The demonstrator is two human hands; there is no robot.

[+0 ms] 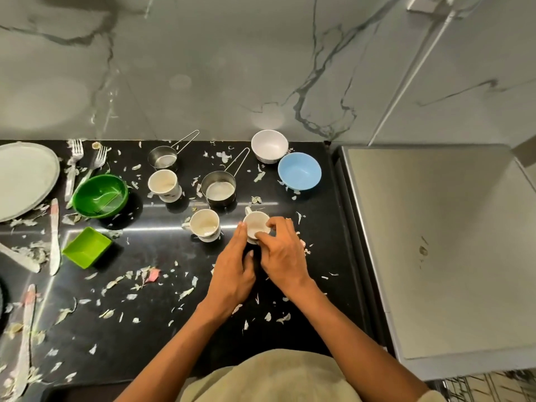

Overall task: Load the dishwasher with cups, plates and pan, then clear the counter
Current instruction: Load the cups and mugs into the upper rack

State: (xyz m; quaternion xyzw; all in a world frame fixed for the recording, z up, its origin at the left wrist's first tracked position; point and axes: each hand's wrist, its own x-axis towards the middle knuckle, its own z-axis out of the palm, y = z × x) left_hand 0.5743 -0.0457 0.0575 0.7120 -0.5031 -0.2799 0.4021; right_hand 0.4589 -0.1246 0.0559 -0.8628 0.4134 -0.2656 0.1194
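Note:
A small white cup [255, 222] stands on the black counter [162, 323] right of centre. My right hand [282, 255] curls its fingers and thumb over the cup's rim. My left hand [233, 269] lies with straight fingers against the cup's left side. Two more white cups [204, 224] [164, 184] stand to the left. Behind them are two small steel pans with wire handles [219, 188] [162, 159]. A grey plate [23, 178] lies at the far left edge. The dishwasher's steel top [441, 242] is at the right.
A white bowl [269, 145] and a blue bowl [299, 171] stand at the back right. A green bowl [100, 195], a green square dish [86, 246], forks [76, 158] and knives [54, 239] lie at the left. Leaf and peel scraps litter the counter.

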